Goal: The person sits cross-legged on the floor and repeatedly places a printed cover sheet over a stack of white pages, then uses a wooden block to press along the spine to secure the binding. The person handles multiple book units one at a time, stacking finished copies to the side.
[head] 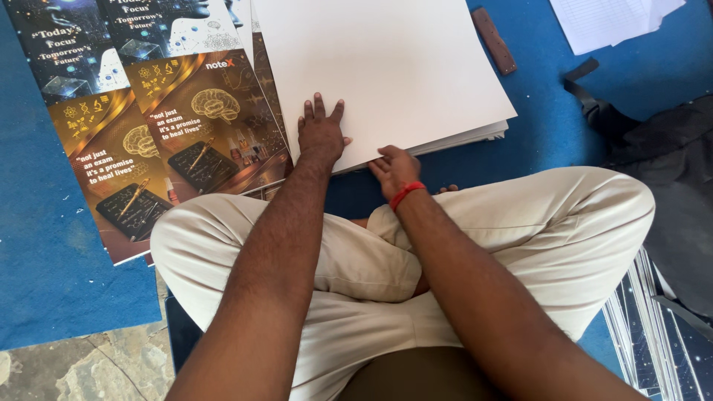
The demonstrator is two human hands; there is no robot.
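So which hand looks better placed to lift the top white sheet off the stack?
Probably the right hand: its fingers curl at the near edge of the white stack, where a sheet can be peeled up. The left hand lies flat on top, pressing the sheets down.

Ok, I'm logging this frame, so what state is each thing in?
Left hand: flat, fingers spread, pressing on the white sheet stack.
Right hand: fingers curled at the stack's near edge.
White sheet stack: lying flat, blank side up, edges fanned at the lower right corner.
Printed covers: laid flat, overlapping, printed side up.
Brown bar: lying flat on the blue mat.
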